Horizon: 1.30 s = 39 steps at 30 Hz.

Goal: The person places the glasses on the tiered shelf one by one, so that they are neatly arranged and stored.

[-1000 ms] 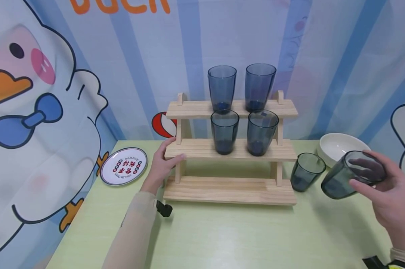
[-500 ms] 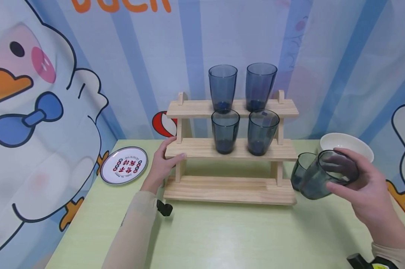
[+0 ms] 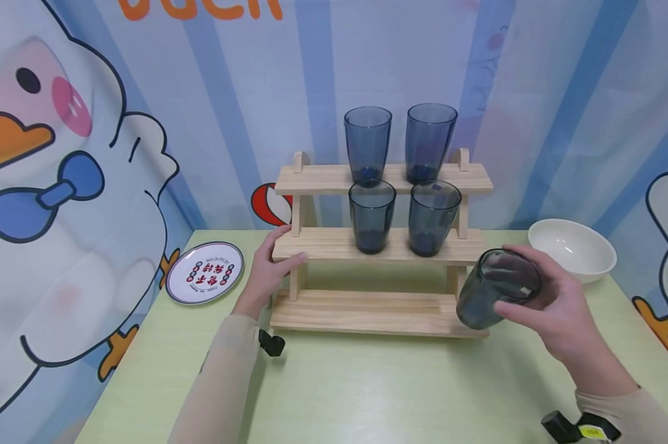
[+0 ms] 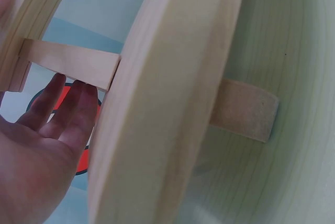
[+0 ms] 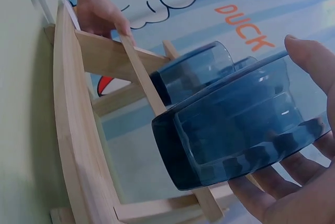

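Note:
In the head view my right hand [image 3: 553, 308] grips a tilted blue-grey drinking glass [image 3: 474, 295], fingers round the far side and thumb in front. This glass overlaps the right end of the bottom tier; whether it touches the wood I cannot tell. My left hand [image 3: 266, 265] holds the left side of a three-tier wooden display rack [image 3: 367, 314], thumb on the middle tier. In the left wrist view its fingers [image 4: 78, 114] reach to the rack's upright. Two glasses [image 3: 429, 142] stand on the top tier and two glasses [image 3: 371, 219] on the middle one.
A white bowl [image 3: 575, 246] stands at the back right of the pale green table [image 3: 367, 394]. At the left lies a plate [image 3: 205, 274] with red characters. Behind everything hangs a blue printed cloth [image 3: 245, 92].
My right hand has carried its glass leftward to the rack's right end. The glass standing on the table there is now hidden behind it. My left hand has stayed on the rack.

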Each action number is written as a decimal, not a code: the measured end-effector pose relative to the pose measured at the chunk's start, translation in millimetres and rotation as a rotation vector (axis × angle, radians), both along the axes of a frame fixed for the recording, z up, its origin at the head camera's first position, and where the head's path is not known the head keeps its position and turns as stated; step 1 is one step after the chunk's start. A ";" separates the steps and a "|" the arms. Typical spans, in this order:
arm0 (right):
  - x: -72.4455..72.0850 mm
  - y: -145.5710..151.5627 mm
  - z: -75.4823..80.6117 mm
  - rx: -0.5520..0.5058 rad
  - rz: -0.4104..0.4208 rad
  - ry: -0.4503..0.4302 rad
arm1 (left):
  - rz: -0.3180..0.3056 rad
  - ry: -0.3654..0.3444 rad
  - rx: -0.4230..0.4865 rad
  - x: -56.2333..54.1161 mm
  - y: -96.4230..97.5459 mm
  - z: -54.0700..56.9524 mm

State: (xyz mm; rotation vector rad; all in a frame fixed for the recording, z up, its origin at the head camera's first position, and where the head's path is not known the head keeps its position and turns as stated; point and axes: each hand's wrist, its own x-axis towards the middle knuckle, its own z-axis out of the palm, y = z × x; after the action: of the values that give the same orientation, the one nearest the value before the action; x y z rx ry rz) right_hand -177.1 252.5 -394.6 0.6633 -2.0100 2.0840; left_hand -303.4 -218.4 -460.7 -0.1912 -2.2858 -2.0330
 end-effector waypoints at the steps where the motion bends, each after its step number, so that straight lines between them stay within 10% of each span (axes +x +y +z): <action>1: -0.8 -2.8 -0.5 0.001 0.010 -0.001 | 0.000 -0.002 -0.002 0.0 0.1 0.1; 39: -47.9 -122.5 -23.5 0.164 0.123 -0.155 | -0.001 -0.026 0.012 0.3 0.9 1.7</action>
State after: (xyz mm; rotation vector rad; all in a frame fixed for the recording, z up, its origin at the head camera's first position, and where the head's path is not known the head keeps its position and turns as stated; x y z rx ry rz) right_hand -225.0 130.0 -418.1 0.6880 -2.2998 2.1139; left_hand -303.1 -217.5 -459.0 -0.1667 -2.2883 -2.0611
